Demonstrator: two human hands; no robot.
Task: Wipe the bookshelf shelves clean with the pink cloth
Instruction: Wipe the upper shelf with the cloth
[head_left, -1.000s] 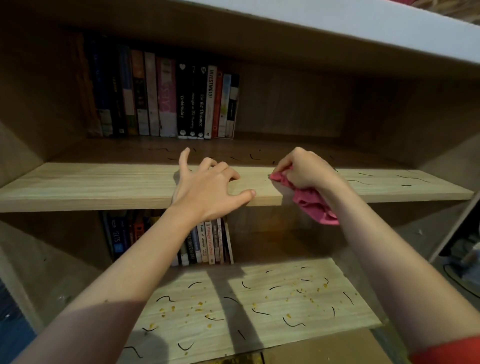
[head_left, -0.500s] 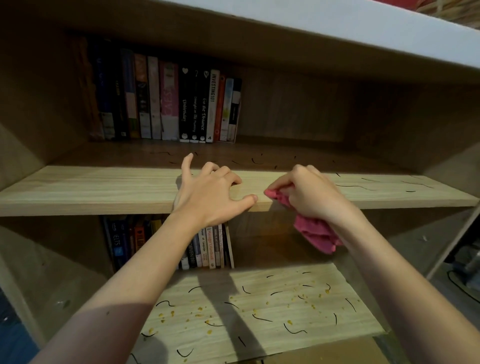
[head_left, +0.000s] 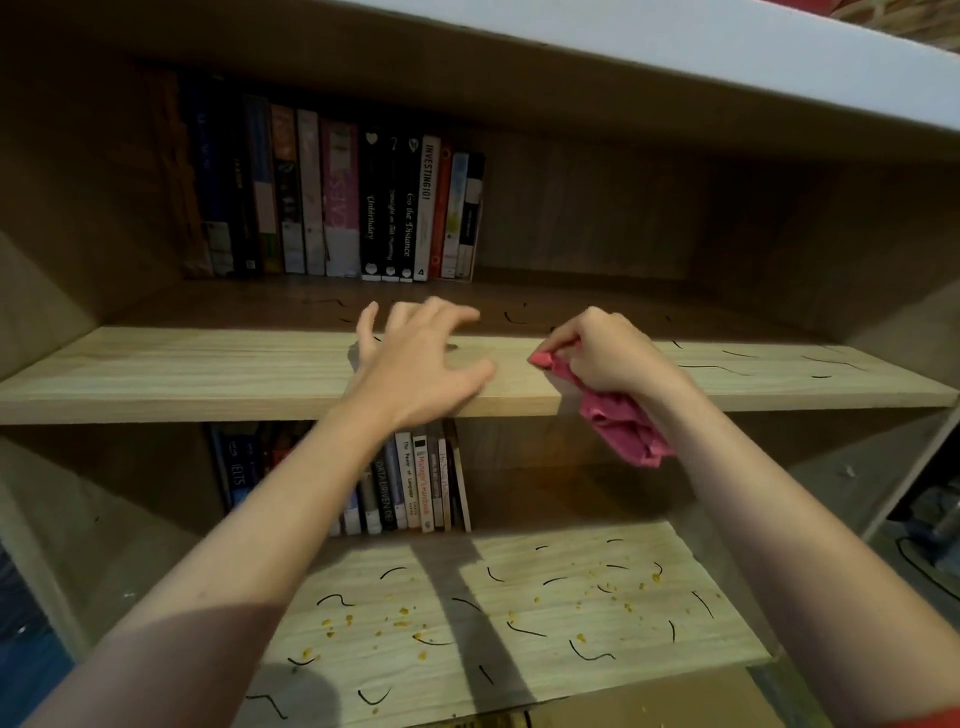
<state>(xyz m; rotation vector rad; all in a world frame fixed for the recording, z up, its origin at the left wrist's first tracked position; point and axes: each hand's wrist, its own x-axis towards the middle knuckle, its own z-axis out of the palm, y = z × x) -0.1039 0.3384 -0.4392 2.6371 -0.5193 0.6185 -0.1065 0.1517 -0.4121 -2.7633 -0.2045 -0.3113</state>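
The left hand (head_left: 415, 364) lies over the front part of the middle shelf (head_left: 182, 369), fingers spread and loose, holding nothing; the fingertips are blurred, so whether they press the wood cannot be told. Just beside it to the right, the right hand (head_left: 608, 353) is curled tight around the pink cloth (head_left: 618, 421) – one corner of the cloth pokes out past the fingers and touches the top of the shelf near its front edge, while the bunched rest hangs below the wrist, in front of the shelf's edge. Thin black squiggles (head_left: 711, 368) lie scattered on the middle shelf to the right of the cloth and further back in the shadow. A row of upright books (head_left: 337, 202) stands at the back left of this shelf. Below, a second row of books (head_left: 415, 483) stands at the back of the lower shelf (head_left: 727, 644), partly hidden by the left forearm. The lower shelf carries more black squiggles and a scatter of small yellow crumbs (head_left: 400, 623) – both arms cast shadows across it
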